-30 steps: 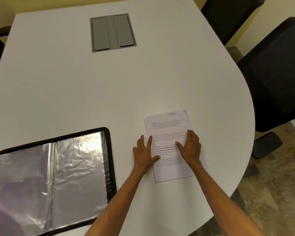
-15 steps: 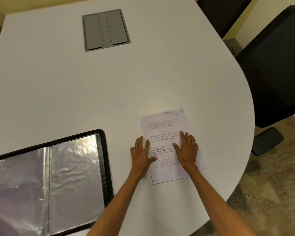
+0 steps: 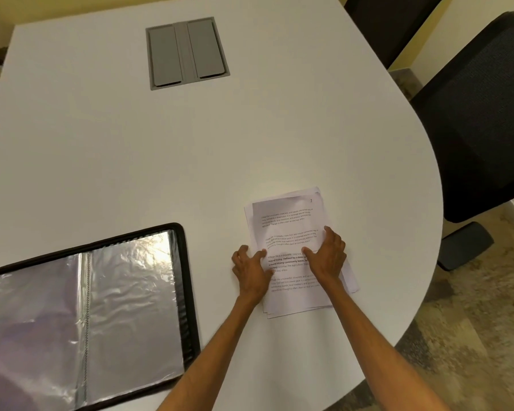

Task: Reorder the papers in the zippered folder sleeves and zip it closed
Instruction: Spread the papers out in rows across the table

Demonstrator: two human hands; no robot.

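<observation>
Lying loose on the tabletop (image 3: 190,158), the papers (image 3: 288,221) sit just right of the open zippered folder (image 3: 188,277), clear sleeves (image 3: 131,307) facing up; left hand (image 3: 250,275) fingers curl on the stack's left edge, thumb on top; right hand (image 3: 328,258) presses flat, fingers straight.

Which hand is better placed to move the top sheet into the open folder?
Left, probably. The left hand sits at the left edge of the paper stack, nearest the folder; the right hand rests on top and could steady it.
</observation>
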